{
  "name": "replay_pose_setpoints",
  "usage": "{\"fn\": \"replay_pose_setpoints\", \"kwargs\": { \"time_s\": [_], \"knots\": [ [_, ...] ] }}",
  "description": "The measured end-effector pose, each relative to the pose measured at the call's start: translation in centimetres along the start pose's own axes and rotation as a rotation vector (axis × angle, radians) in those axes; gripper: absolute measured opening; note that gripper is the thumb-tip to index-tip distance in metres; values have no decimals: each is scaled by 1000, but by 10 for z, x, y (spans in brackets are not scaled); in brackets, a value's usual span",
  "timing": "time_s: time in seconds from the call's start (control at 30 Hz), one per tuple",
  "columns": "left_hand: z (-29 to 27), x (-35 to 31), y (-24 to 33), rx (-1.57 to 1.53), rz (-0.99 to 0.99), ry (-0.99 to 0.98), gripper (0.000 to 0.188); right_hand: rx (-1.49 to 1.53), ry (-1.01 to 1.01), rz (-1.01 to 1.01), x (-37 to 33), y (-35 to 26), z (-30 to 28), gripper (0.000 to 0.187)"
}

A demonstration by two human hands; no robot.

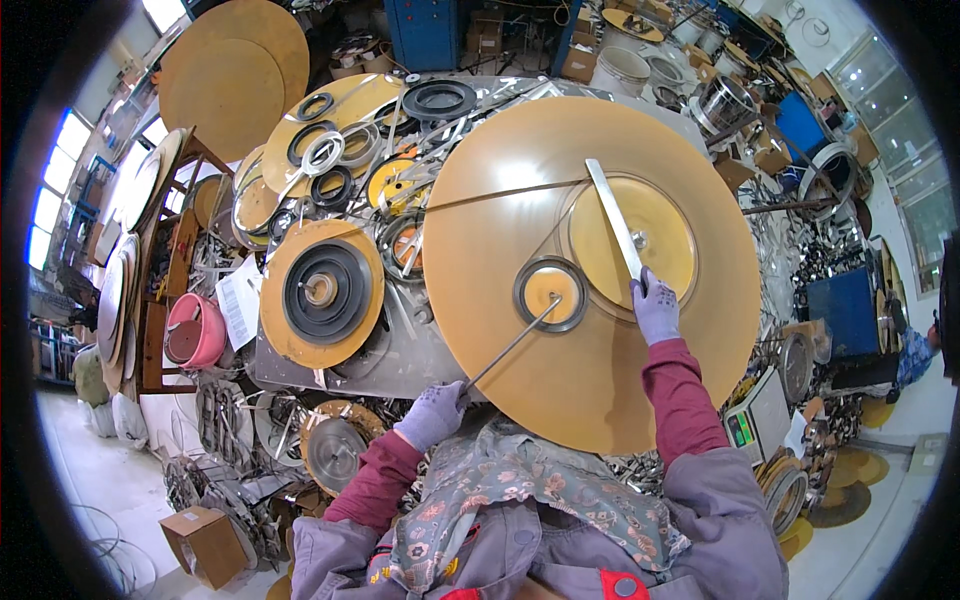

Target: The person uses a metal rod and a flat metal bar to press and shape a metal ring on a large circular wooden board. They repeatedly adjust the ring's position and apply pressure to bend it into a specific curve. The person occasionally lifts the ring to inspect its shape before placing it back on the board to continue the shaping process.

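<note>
A large tan disc [480, 270] lies in front of me. My left hand [434, 414], in a light purple glove, is closed round the end of a thin metal rod [508, 347]. The rod's far tip meets the middle of a small yellow disc inside a dark ring [520, 304] on the tan disc. In my right hand [656, 308], gloved alike, is the near end of a flat metal bar [612, 216]. The bar slants away over a round yellow plate [598, 240], left of its hub; whether it touches the plate I cannot tell.
Left of the large disc, a smaller tan disc [272, 310] carries stacked black rings [322, 262]. Rings and metal strips crowd the grey table [405, 377] behind it. A pink bucket [208, 340] stands at the left, and a scale [757, 420] with a green display at the right.
</note>
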State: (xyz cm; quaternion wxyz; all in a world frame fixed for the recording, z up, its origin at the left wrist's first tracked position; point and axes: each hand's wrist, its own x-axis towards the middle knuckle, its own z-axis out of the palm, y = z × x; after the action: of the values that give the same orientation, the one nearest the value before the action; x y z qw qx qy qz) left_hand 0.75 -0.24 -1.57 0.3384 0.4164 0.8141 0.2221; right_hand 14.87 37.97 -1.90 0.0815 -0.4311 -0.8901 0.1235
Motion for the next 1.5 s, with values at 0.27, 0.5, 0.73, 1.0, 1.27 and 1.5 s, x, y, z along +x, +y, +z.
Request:
{"fn": "replay_pose_setpoints", "kwargs": {
  "time_s": [0.27, 0.5, 0.73, 1.0, 1.27, 1.5],
  "knots": [
    [0, -2, 2, -3, -3, -14, 14, 33, 22, -7, -1, 1, 0, 36],
    [-5, 0, 2, 16, -16, -19, 17, 14, 20, -19, 0, 5, 2, 37],
    [-1, 1, -1, 23, 21, -25, 15, 5, 26, -27, 0, 5, 1, 36],
    [0, 1, -3, -11, 11, 41, 13, 0, 34, -34, 0, 4, 2, 36],
    [2, 1, -7, 13, 42, 11, 14, -14, 26, -15, -1, 3, 3, 38],
    [6, 0, -7, 28, 34, -11, 15, -19, 50, -7, -2, 5, 7, 41]
  ]
}}
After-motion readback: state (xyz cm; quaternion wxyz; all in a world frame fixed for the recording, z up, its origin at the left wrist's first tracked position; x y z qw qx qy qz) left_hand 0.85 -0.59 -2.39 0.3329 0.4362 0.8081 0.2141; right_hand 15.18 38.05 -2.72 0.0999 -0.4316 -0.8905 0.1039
